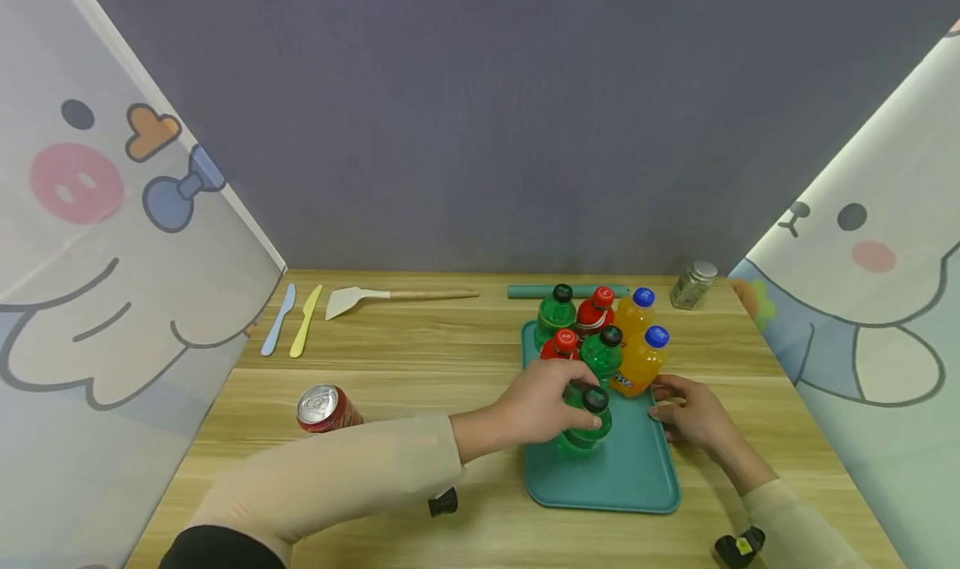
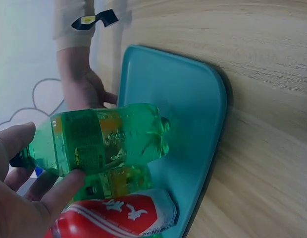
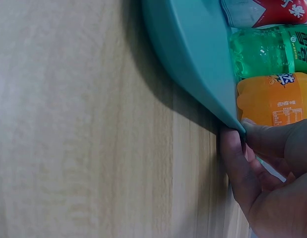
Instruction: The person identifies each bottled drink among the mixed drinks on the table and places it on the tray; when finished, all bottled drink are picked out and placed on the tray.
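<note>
A teal tray (image 1: 615, 481) lies on the table, bearing several small soda bottles. With thumb and fingers my left hand (image 1: 543, 401) grips a green soda bottle (image 2: 84, 141) around its upper part, over the near half of the tray. The bottle has a black cap (image 1: 596, 399). My right hand (image 1: 693, 415) pinches the tray's right rim between thumb and fingers, clearest in the right wrist view. Beyond the held bottle stand other green bottles (image 1: 555, 317), red-capped cola bottles (image 1: 596, 309) and blue-capped orange soda bottles (image 1: 640, 362).
A red can (image 1: 328, 409) is at the left on the table. Farther back lie a blue knife (image 1: 278, 319), a yellow knife (image 1: 306, 321) and a spatula (image 1: 405, 295). Behind the tray are a teal stick-like item (image 1: 525, 291) and a spice jar (image 1: 693, 286).
</note>
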Motion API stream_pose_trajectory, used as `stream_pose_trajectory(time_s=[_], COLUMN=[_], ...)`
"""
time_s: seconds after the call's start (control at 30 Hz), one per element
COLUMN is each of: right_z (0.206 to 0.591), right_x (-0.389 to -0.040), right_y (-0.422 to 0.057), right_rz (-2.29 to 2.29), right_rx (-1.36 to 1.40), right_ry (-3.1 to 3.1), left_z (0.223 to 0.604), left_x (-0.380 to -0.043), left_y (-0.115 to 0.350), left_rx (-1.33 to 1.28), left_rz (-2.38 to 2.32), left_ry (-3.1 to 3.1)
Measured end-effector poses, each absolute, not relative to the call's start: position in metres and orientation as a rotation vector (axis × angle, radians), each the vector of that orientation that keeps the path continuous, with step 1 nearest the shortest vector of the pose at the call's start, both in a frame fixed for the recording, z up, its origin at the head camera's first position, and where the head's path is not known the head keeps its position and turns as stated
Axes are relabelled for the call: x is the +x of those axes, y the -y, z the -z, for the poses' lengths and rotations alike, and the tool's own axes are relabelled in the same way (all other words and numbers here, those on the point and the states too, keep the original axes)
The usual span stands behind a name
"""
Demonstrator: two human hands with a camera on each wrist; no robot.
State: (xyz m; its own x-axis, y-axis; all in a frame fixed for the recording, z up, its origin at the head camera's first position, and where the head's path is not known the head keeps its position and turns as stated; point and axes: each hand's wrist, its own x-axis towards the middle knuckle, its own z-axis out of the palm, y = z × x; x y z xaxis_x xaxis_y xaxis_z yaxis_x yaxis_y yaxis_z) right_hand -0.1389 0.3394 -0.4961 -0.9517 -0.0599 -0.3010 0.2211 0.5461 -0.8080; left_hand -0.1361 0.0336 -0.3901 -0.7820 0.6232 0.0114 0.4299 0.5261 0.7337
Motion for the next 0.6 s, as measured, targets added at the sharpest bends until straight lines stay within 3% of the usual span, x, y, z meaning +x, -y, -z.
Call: stream_pose_trajectory(time_s=[0.6], right_z=[0.498], right_x=[-0.141], right_y=[-0.341], right_rz=[1.335], right_rx=[0.087], right_ry=[-2.517], left_z=[0.403], left_x=[-0.128], left_y=[-0.045], left_rx=[0.826], left_rz=[-1.021], left_ry=[-2.563])
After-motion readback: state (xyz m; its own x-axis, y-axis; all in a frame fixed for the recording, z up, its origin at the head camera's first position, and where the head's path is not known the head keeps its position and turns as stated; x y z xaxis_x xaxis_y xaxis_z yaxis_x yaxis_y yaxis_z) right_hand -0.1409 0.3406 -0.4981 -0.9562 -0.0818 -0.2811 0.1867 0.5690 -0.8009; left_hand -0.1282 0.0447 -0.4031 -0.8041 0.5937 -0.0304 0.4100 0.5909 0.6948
